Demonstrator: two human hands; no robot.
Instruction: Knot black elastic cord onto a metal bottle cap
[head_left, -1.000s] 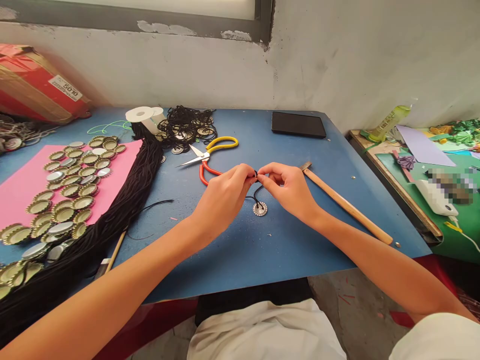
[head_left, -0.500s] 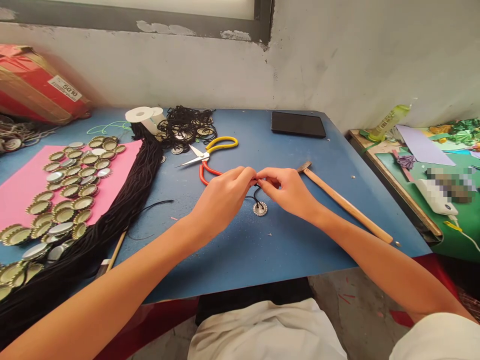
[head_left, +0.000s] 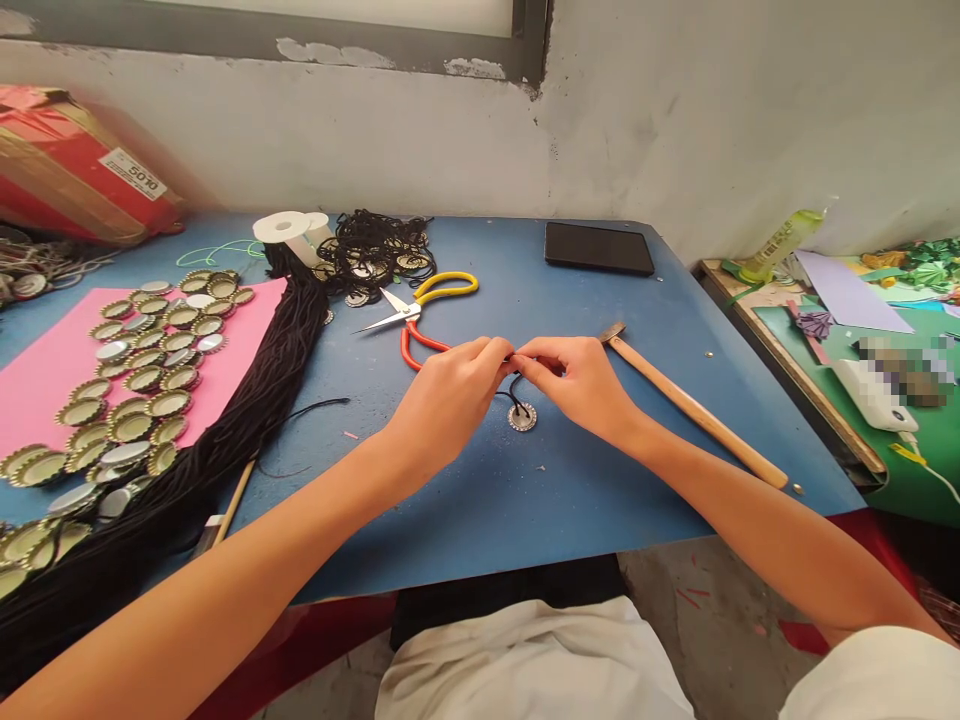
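Near the middle of the frame, your left hand [head_left: 450, 400] and right hand [head_left: 581, 385] meet fingertip to fingertip, both pinching a short black cord [head_left: 514, 392]. The cord runs down to a bottle cap [head_left: 522, 416] lying flat on the blue desk [head_left: 487, 490] just below your hands. Scissors [head_left: 420, 310] lie just above your left hand. A hammer [head_left: 694, 408] lies to the right of your right hand.

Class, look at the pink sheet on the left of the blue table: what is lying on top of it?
Rows of bottle caps cover much of the pink sheet. A thick bundle of black cords overlaps its right edge, hiding that edge.
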